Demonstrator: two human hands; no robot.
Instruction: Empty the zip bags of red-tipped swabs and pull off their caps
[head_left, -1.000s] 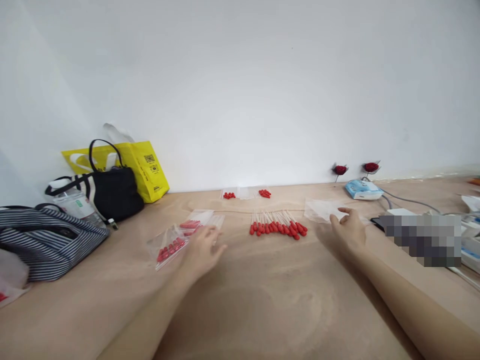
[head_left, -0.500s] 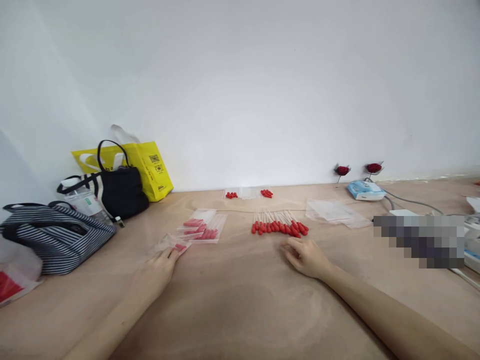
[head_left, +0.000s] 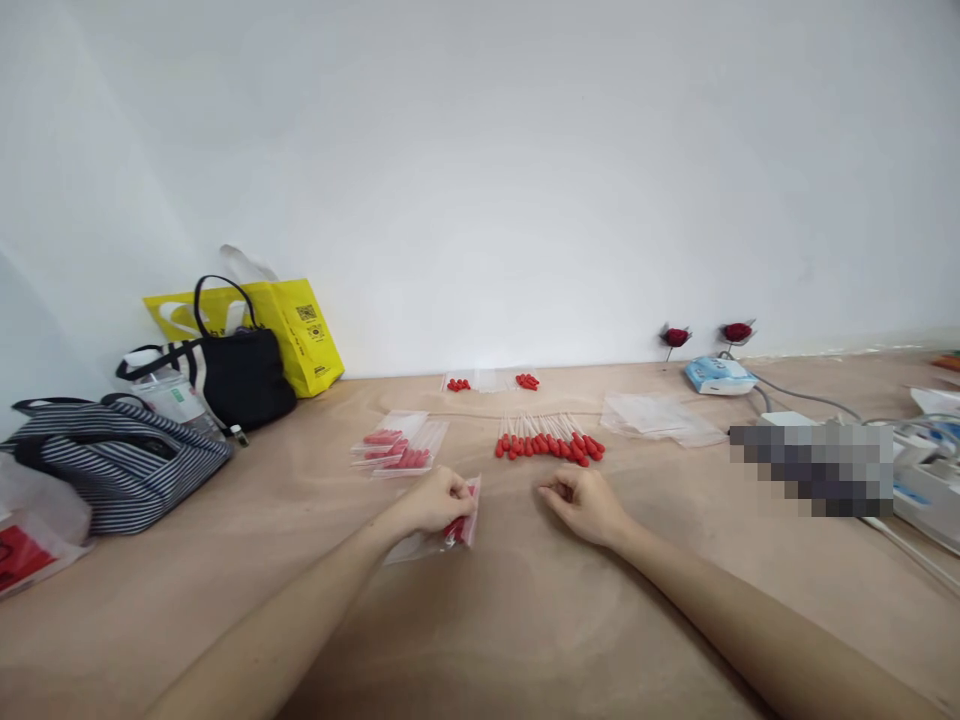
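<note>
My left hand [head_left: 433, 500] is closed on a clear plastic bag with red-tipped sticks inside [head_left: 450, 528], lying on the tan table near the middle. My right hand [head_left: 581, 503] rests on the table just to its right, fingers curled, thumb and forefinger pinched; I cannot make out anything in them. A row of loose red-tipped sticks [head_left: 547, 442] lies just beyond both hands. A small pile of filled bags [head_left: 397, 447] sits further left.
Empty clear bags [head_left: 656, 417] lie at the right rear. Small red pieces [head_left: 491, 381] sit by the wall. Striped bag [head_left: 112, 465], black bag [head_left: 240, 375] and yellow bag [head_left: 300, 330] stand left. Blue tissue pack [head_left: 720, 375], cables and devices crowd the right edge.
My left hand has carried one filled bag from the left toward the centre. My right hand has come back from the empty bags to just in front of the loose sticks.
</note>
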